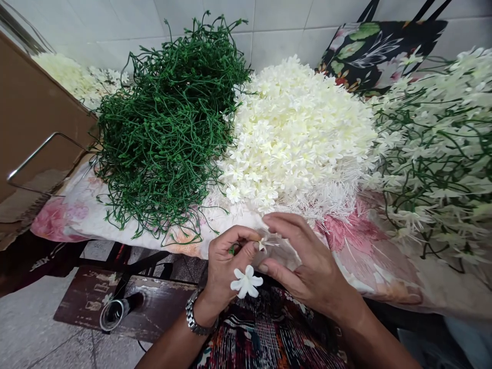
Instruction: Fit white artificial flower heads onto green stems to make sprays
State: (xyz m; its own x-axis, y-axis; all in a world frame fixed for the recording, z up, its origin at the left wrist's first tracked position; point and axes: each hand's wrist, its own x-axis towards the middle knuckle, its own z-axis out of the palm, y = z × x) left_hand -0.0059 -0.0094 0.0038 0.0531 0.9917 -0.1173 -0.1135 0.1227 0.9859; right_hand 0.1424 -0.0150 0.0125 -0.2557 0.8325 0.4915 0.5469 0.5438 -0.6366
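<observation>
My left hand [226,266], with a metal watch [195,312] on its wrist, is closed in a pinch over the table's front edge. Between its thumb and forefinger is an artificial flower stem [231,249], mostly hidden, with a bit of green showing. A white flower [246,282] sticks out below the thumb, and a small pale tip with thin white strands [265,244] shows at the fingertips. Close beside it, my right hand [307,261] has thumb and fingers apart around those strands, and I see nothing gripped in it.
Behind my hands lie a heap of green plastic stems [165,123] and a mound of loose white blossoms [295,133]. Flowered stems [442,154] are piled at right, near a floral bag [380,56]. A cardboard box [42,97] stands left; a cup [114,313] rests on a low bench [161,302].
</observation>
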